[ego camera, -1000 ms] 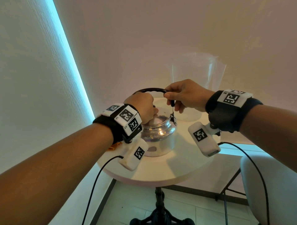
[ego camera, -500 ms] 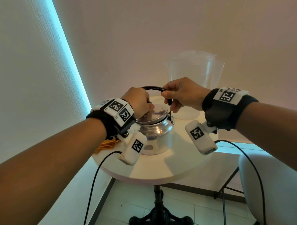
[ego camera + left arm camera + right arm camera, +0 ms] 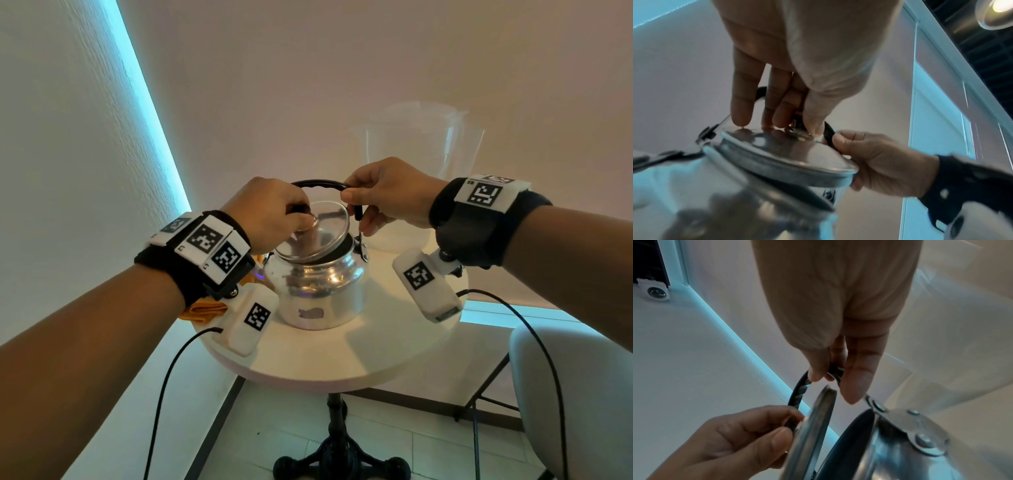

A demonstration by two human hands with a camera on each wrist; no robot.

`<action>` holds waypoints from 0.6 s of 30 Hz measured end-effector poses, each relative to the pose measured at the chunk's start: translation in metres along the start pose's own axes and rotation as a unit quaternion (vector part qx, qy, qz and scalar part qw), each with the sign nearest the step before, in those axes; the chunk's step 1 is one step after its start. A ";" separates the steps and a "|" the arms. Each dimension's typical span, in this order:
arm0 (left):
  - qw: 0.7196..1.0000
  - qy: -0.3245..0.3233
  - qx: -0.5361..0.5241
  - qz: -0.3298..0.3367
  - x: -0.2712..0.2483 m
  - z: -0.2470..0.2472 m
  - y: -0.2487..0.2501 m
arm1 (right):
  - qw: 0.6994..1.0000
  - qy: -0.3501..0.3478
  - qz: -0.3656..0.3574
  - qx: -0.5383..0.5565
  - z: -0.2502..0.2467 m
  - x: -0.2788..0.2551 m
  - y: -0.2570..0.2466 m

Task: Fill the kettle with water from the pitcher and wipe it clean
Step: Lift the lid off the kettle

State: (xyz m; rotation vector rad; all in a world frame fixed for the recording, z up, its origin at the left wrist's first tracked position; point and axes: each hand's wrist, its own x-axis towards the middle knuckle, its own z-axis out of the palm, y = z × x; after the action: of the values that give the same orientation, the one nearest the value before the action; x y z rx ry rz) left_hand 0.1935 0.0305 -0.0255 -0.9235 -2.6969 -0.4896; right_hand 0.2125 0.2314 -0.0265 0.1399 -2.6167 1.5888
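At the left edge of the round surface (image 3: 342, 359), an orange cloth (image 3: 202, 310) lies half hidden under the left wrist. Left hand (image 3: 270, 214): grip pinched on the lid knob, the lid (image 3: 313, 236) tilted, near edge raised, far edge at the kettle's rim. The kettle (image 3: 318, 291) stands mid-surface, dark opening partly showing. Right hand (image 3: 387, 195): grip clenched round the black handle (image 3: 318, 184), holding it upright.

Risks, as judged: the lid could catch on the handle arch as it comes out, since the arch spans the opening; a slipping pinch would drop it onto the kettle.

Behind the right hand stands the clear pitcher (image 3: 421, 144), well within reach; its water level cannot be told. A pale chair (image 3: 575, 394) sits at far right.
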 end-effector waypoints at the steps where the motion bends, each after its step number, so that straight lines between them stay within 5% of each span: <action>1: 1.000 0.005 -0.017 -0.002 -0.001 -0.003 -0.001 | 1.000 0.001 0.002 0.000 0.000 0.001 0.000; 10: 0.998 0.018 -0.066 -0.006 -0.011 -0.013 -0.001 | 1.000 0.004 0.007 -0.008 -0.002 0.006 0.001; 18: 0.990 -0.068 0.014 0.125 -0.033 0.012 0.068 | 0.994 -0.005 -0.033 -0.106 -0.034 -0.010 0.001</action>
State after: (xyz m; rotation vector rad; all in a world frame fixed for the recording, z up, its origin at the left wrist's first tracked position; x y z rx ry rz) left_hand 0.2602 0.0673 -0.0318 -1.3078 -2.6435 -0.3458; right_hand 0.2226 0.2624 -0.0128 0.2174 -2.7351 1.2837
